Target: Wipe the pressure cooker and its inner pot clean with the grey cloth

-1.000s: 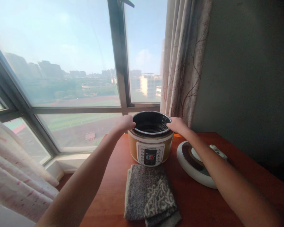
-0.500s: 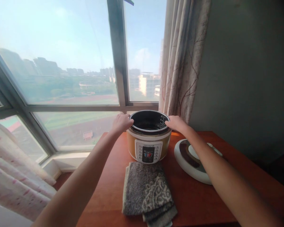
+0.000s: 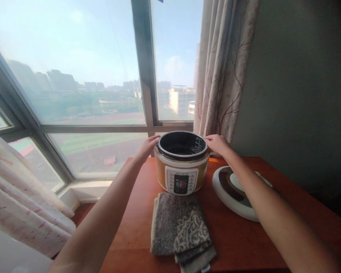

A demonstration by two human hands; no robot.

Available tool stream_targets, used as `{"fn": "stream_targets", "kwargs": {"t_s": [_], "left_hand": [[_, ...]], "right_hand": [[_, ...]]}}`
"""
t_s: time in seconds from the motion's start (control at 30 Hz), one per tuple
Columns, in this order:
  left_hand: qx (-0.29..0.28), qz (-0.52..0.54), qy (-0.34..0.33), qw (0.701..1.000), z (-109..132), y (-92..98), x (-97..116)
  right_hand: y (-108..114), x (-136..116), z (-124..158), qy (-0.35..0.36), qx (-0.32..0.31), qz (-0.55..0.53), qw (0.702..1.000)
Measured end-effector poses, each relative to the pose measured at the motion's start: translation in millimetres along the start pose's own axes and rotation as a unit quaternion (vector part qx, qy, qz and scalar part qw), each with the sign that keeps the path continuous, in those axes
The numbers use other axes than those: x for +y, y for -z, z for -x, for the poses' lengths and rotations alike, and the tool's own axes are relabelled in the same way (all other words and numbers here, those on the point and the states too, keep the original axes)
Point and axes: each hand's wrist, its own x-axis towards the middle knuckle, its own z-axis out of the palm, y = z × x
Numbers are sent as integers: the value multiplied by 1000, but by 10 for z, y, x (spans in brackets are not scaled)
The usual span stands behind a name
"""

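A black inner pot [image 3: 182,146] with white level marks inside sits in a white and gold rice cooker [image 3: 161,172], its rim standing above the body. My left hand [image 3: 150,147] is at the left side of the pot's rim, fingers close together against the edge. On the opposite side, my right hand [image 3: 218,144] has its fingertips pinched at the rim. Neither thumb shows inside the pot, and parts of the fingers are hidden. Below my right forearm lies the cooker's round lid [image 3: 230,197]. A folded grey patterned cloth [image 3: 179,227] lies in front of the cooker.
The cooker stands on a reddish-brown wooden table [image 3: 130,235]. Behind it are a large window [image 3: 96,76] and a hanging curtain [image 3: 221,68]. Another curtain [image 3: 22,204] hangs at the left, and a dark wall [image 3: 295,94] is at the right.
My thumbs have come off the inside of the pot, and both hands now sit more to the outer sides of its rim. The view has shifted slightly.
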Motion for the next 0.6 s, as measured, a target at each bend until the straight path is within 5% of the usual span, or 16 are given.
{"fn": "stream_targets", "kwargs": {"t_s": [0.27, 0.43, 0.6], "left_hand": [[79, 76, 55, 992, -148, -36, -163], [92, 113, 110, 983, -99, -16, -408], [95, 139, 117, 979, -93, -53, -487]], "right_hand": [[20, 153, 49, 19, 21, -28, 999], [90, 641, 264, -28, 25, 11, 999], [-9, 1171, 703, -63, -41, 96, 993]]}}
